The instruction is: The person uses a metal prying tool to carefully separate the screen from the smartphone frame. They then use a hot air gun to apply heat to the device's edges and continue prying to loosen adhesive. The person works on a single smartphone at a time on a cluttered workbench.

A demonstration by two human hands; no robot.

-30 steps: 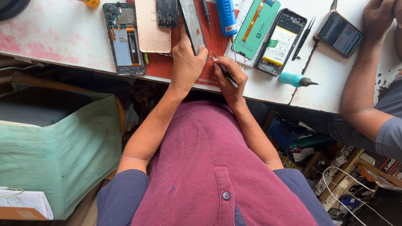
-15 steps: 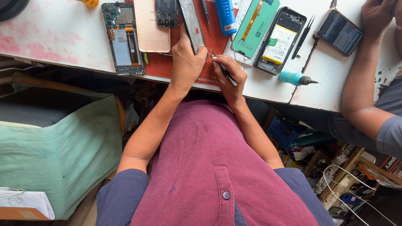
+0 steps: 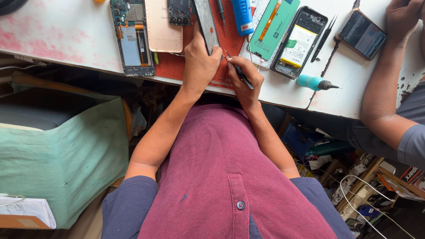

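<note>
Holding the phone (image 3: pixel 206 24) on edge against the red mat (image 3: pixel 230 44), our left hand (image 3: pixel 199 62) has its fingers wrapped round the lower end, closed tight on it, while our right hand (image 3: pixel 245 77) pinches a thin dark tool (image 3: pixel 237 71) like a pen, tip set at the phone's side edge. We judge this to be the prying or cleaning step along that edge; the next move calls for a steady left grip and a light, shallow push of the tip so it does not slip. Counting outward on the table (image 3: pixel 53 35): two opened phones showing batteries, one left (image 3: pixel 132 40), one right (image 3: pixel 300 42); one gold back cover (image 3: pixel 163 26); one green cover (image 3: pixel 274 26); one blue bottle (image 3: pixel 242 15); one teal screwdriver (image 3: pixel 315 82); one pair of tweezers (image 3: pixel 323 40). Another person's hand (image 3: pixel 400 17) holds a lit phone (image 3: pixel 362 33) at far right.
</note>
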